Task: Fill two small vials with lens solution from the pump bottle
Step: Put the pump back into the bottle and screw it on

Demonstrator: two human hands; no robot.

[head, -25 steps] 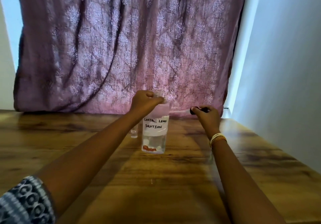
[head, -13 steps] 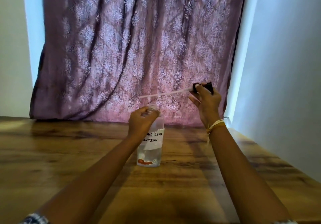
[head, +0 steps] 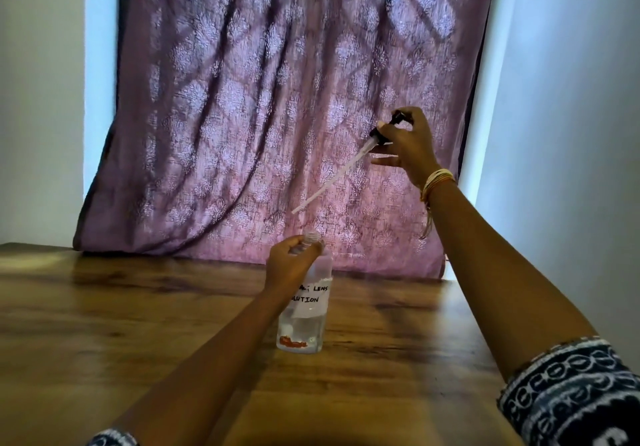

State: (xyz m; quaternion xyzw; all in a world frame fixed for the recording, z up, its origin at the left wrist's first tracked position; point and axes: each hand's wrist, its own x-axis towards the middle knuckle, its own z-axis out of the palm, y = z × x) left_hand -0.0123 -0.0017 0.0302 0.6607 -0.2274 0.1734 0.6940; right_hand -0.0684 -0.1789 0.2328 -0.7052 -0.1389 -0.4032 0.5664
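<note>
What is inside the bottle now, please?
Clear liquid fills the lower part of the bottle; something orange-red shows near its bottom. The pump is out, held by the right hand. The left hand and label hide the upper part.

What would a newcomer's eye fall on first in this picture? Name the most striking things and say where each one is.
The right hand is raised before the purple patterned curtain and grips the black pump head, whose long dip tube slants down toward the open bottle. Lower centre, the left hand holds the neck of the clear lens solution bottle standing on the wooden table.
</note>
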